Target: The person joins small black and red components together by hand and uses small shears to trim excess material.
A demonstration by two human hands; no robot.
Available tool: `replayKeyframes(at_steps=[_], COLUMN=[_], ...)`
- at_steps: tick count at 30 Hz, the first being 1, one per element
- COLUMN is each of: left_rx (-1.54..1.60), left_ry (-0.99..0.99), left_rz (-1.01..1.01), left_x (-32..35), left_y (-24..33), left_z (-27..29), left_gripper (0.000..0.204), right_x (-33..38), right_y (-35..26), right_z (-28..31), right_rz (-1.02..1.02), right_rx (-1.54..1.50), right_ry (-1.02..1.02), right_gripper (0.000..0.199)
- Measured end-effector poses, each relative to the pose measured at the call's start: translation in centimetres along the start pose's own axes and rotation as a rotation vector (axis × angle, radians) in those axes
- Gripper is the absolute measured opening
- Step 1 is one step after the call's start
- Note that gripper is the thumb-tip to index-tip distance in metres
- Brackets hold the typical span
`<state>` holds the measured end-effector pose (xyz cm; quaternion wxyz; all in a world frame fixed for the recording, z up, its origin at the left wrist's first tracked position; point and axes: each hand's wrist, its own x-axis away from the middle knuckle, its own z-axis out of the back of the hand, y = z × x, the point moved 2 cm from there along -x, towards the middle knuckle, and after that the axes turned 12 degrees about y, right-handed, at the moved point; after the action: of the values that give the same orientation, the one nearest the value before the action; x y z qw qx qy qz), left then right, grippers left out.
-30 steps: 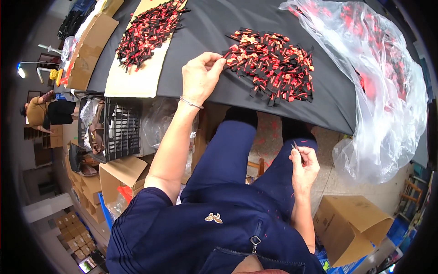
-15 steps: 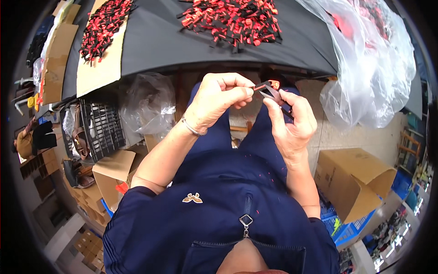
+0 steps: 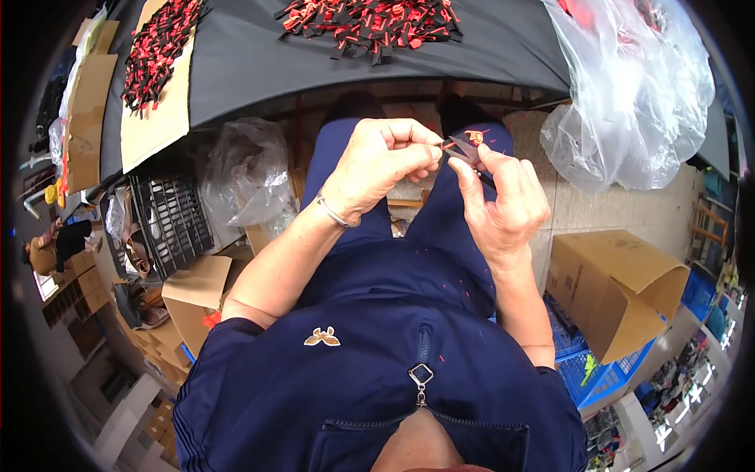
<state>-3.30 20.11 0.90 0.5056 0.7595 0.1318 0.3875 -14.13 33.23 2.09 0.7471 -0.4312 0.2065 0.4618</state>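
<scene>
Above my lap, my left hand (image 3: pixel 381 165) is closed in a pinch on a small black and red piece (image 3: pixel 448 145). My right hand (image 3: pixel 507 200) grips a pair of thread snips (image 3: pixel 465 149), their pointed blades apart and reaching toward the left fingertips. Just beyond the blades shows an orange-red bit (image 3: pixel 475 136); I cannot tell whether it joins the pinched piece. On the black-covered table (image 3: pixel 244 67) ahead lies a heap of similar red and black pieces (image 3: pixel 377 23).
At the left, more pieces (image 3: pixel 161 51) lie on a cardboard sheet (image 3: pixel 157 138). A clear bag (image 3: pixel 629 94) hangs over the table's right end. Around me stand a black crate (image 3: pixel 171 224), an open carton (image 3: pixel 605 275) and a blue crate (image 3: pixel 609 385). Red scraps dot my clothes.
The snips' blades have come closer to my left fingertips, around the pinched piece. The table and its heaps sit slightly higher and further left in view.
</scene>
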Motion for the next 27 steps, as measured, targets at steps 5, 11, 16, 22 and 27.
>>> replayKeyframes(at_steps=[5, 11, 16, 22, 27], left_rx=[0.04, -0.024, -0.036, 0.026, 0.061], left_ry=[-0.013, -0.007, 0.059, 0.172, 0.219], left_rz=[0.043, 0.022, 0.037, 0.023, 0.001], left_x=[-0.2, -0.7, -1.0, -0.6, -0.5], left_y=[-0.4, -0.6, -2.7, -4.9, -6.1], left_z=[-0.2, -0.8, -0.3, 0.9, 1.7], left_gripper=[0.01, 0.011, 0.012, 0.012, 0.012], right_x=[0.8, 2.9, 3.9, 8.2, 13.1], right_y=[0.7, 2.6, 3.0, 1.7, -1.3], right_z=[-0.5, -2.0, 0.0, 6.7, 11.6], right_rz=[-0.14, -1.189, -1.149, -1.04, -1.035], right_rx=[-0.116, -0.952, -0.679, -0.317, -0.193], right_ry=[-0.06, -0.312, -0.205, -0.035, -0.018], right_gripper=[0.022, 0.016, 0.024, 0.025, 0.025])
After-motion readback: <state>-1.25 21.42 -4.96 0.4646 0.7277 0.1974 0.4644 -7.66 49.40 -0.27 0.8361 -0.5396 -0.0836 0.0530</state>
